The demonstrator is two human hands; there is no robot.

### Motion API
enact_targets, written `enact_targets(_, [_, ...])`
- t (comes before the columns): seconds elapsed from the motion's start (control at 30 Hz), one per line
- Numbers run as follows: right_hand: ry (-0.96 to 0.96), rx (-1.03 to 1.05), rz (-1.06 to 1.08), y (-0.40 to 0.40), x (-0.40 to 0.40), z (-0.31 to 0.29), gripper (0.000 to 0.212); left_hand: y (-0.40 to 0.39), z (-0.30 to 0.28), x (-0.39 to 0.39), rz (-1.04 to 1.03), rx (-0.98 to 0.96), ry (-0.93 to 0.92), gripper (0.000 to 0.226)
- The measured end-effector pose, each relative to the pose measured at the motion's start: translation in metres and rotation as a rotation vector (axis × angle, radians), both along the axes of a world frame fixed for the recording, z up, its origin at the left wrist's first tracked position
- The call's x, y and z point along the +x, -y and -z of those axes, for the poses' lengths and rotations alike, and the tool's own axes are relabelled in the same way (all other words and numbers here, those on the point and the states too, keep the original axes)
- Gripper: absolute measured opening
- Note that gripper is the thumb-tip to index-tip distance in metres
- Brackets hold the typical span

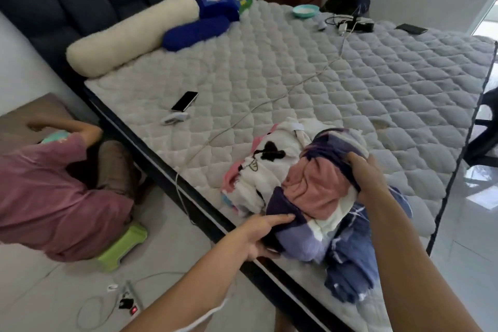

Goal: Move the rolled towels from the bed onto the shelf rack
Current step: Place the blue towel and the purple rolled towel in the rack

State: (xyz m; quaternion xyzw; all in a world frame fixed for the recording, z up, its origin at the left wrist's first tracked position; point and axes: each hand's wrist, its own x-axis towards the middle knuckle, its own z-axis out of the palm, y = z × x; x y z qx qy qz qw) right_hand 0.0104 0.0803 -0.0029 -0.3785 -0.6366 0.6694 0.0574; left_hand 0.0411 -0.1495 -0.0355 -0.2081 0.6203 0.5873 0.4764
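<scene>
Low and right of centre in the frame, we grip a bundle of soft purple, lilac and pink towels [310,197] at the near edge of the grey quilted bed [323,75]. Our left hand [258,234] has fingers curled under its lower left end. Our right hand [369,172] clutches its upper right, beside a white and pink fleece towel [258,167].

Nothing readable here, honestly. The blue pillow [215,7] far beyond the hands, up by the headboard, has a white patch with some print on it, but it's way too blurry to make out. The white towel [258,167] just left of the right hand [367,174] only has drawn shapes, no letters.
</scene>
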Motion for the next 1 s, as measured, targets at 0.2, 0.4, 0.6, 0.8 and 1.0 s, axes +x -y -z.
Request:
enact_targets(0.2, [-0.216, -0.015, -0.183, 0.111, 0.027, -0.048, 0.017, 0.101, -0.032, 0.069, -0.159, -0.013, -0.175, 0.045])
enact_targets(0.4, [-0.363, -0.059, -0.520, 0.264, 0.067, -0.085, 0.021, 0.229, -0.065, 0.170, -0.457, -0.086, -0.327, 0.040])
enact_targets(0.6, [-0.534, -0.142, -0.880, 0.437, 0.127, -0.122, 0.022, 0.341, -0.093, 0.279, -0.906, -0.125, -0.452, 0.033])
enact_targets(0.8, [-0.706, -0.216, -1.277, 0.617, 0.204, -0.162, 0.039, 0.439, -0.117, 0.387, -1.376, -0.172, -0.599, 0.020])
enact_targets(1.0, [-0.852, -0.250, -1.695, 0.787, 0.311, -0.181, 0.046, 0.534, -0.118, 0.497, -1.775, -0.281, -0.660, 0.042])
